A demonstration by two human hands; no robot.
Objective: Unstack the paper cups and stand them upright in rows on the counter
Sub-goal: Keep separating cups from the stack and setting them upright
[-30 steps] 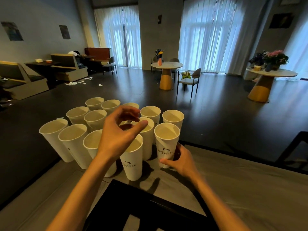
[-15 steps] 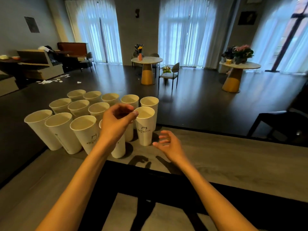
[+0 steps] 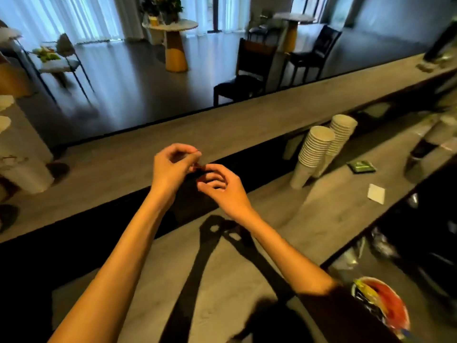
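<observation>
No cup is being carried by either hand; a fetch of fresh cups appears to be in hand. Two leaning stacks of paper cups (image 3: 319, 152) are standing on the lower counter (image 3: 247, 256), well right of the hands. The left hand (image 3: 173, 169) and right hand (image 3: 220, 186) are being held together, fingers curled; a small reddish scrap may be pinched, too blurred to tell. Next, a reach rightward is being called for.

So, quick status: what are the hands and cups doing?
Left hand and right hand curled, fingertips meeting, no cup held. Cup stacks lean on lower counter. Path clear.
</observation>
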